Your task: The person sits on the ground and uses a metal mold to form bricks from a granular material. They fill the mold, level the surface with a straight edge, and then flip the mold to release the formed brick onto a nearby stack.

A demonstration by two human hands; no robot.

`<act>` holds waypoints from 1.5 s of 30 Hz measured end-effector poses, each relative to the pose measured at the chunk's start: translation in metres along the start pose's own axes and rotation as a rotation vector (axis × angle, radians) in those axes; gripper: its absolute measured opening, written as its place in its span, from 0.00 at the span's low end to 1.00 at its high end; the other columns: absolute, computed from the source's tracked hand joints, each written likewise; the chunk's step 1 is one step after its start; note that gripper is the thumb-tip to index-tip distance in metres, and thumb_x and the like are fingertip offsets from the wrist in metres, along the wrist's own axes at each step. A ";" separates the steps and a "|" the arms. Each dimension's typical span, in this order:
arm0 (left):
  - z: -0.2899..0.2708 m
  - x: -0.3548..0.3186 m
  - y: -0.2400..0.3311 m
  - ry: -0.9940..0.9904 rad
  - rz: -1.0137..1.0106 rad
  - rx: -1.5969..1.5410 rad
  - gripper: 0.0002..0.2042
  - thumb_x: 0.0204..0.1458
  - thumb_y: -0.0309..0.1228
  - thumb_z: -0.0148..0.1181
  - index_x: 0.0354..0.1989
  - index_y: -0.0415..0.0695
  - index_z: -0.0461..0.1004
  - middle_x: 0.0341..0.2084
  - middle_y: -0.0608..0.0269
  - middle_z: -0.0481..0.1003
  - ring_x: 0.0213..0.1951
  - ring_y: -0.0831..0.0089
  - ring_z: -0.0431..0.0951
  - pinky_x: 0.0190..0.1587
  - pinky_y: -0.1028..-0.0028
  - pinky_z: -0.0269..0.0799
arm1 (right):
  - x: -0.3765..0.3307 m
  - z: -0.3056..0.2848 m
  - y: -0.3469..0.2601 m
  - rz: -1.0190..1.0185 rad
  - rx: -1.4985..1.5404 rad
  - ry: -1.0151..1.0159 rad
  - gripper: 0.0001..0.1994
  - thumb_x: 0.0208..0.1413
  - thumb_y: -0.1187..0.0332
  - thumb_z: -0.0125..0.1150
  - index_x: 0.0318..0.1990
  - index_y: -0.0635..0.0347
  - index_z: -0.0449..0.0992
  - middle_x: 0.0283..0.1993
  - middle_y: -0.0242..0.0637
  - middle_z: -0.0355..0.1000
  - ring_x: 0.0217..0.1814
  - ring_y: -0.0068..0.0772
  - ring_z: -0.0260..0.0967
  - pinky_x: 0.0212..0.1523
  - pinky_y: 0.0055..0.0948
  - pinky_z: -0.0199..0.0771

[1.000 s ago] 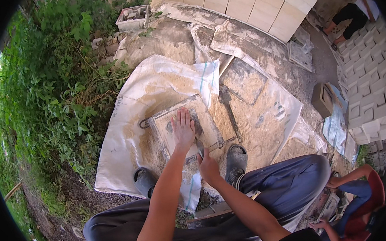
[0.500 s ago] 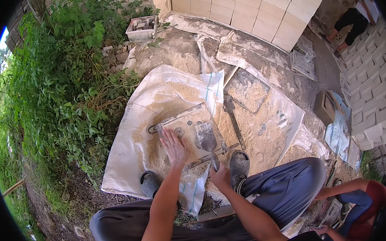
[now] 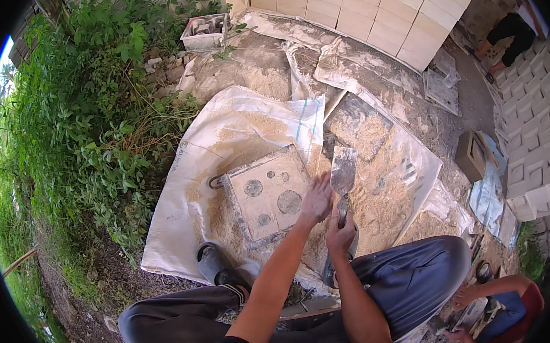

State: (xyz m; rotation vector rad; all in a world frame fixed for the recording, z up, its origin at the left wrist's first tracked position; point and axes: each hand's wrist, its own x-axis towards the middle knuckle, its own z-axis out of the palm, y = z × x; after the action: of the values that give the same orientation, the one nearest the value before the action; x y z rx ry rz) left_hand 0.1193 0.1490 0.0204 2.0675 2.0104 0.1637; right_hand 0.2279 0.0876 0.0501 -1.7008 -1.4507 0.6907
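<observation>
With the square panel (image 3: 270, 195) as my clock's centre, I saw a fine-grained tan face within a dark, worn rim, a looped metal handle jutting at 10 o'clock. It lay askew on a crumpled, white woven sack (image 3: 171, 233), dusted with tan powder (image 3: 379, 209) that spread thickly toward 3. My right hand (image 3: 340, 230), at 4 o'clock, had its fingers curled round the handle of a trowel (image 3: 344, 170), its flat grey blade streaked pale and aimed toward 12. My left hand (image 3: 317, 200) was empty at 3, fingers outstretched, between panel and blade; I couldn't tell whether it touched either. A dark rubber clog (image 3: 213, 260) crowded the edge at 7, the bare sack gave room at 8, and leafy plants (image 3: 94, 133) hemmed in 10. The panel's face looked level, with five round grey patches, the largest toward 4.
</observation>
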 end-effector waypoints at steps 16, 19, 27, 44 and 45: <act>-0.013 -0.119 -0.099 0.163 -0.487 0.193 0.30 0.62 0.47 0.24 0.69 0.44 0.34 0.70 0.59 0.31 0.70 0.64 0.27 0.68 0.58 0.18 | 0.006 0.003 0.005 0.098 -0.010 -0.129 0.18 0.51 0.65 0.60 0.45 0.66 0.66 0.35 0.56 0.72 0.40 0.58 0.71 0.41 0.47 0.68; 0.010 -0.113 -0.028 0.078 -0.099 0.070 0.28 0.63 0.44 0.25 0.69 0.44 0.38 0.70 0.60 0.35 0.70 0.66 0.28 0.69 0.58 0.21 | 0.005 -0.007 -0.003 -0.020 0.038 -0.156 0.18 0.54 0.59 0.58 0.42 0.68 0.68 0.29 0.51 0.71 0.34 0.54 0.70 0.37 0.43 0.69; 0.017 -0.145 -0.038 0.270 -0.143 -0.028 0.27 0.62 0.41 0.31 0.68 0.44 0.46 0.69 0.64 0.42 0.70 0.65 0.39 0.69 0.55 0.25 | 0.031 0.003 0.038 -0.084 0.082 -0.312 0.20 0.61 0.54 0.49 0.30 0.66 0.69 0.17 0.38 0.65 0.11 0.31 0.64 0.13 0.31 0.65; 0.025 -0.194 -0.138 0.570 -0.819 -1.148 0.33 0.47 0.54 0.61 0.47 0.31 0.71 0.38 0.49 0.76 0.41 0.66 0.75 0.45 0.68 0.68 | -0.120 0.059 -0.025 -0.130 -0.299 -0.839 0.25 0.60 0.52 0.46 0.36 0.74 0.73 0.35 0.66 0.71 0.42 0.66 0.70 0.46 0.51 0.69; 0.027 -0.194 -0.141 0.587 -0.933 -1.081 0.35 0.39 0.53 0.68 0.45 0.31 0.71 0.36 0.51 0.76 0.39 0.68 0.75 0.43 0.69 0.69 | -0.127 0.060 -0.030 -0.118 -0.283 -0.841 0.25 0.60 0.53 0.46 0.35 0.75 0.73 0.35 0.67 0.71 0.42 0.66 0.70 0.46 0.51 0.69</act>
State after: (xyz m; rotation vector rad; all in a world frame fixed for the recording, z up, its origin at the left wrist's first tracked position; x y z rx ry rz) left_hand -0.0183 -0.0442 -0.0237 0.3792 2.1471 1.3763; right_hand 0.1371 -0.0223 0.0322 -1.5707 -2.2887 1.2740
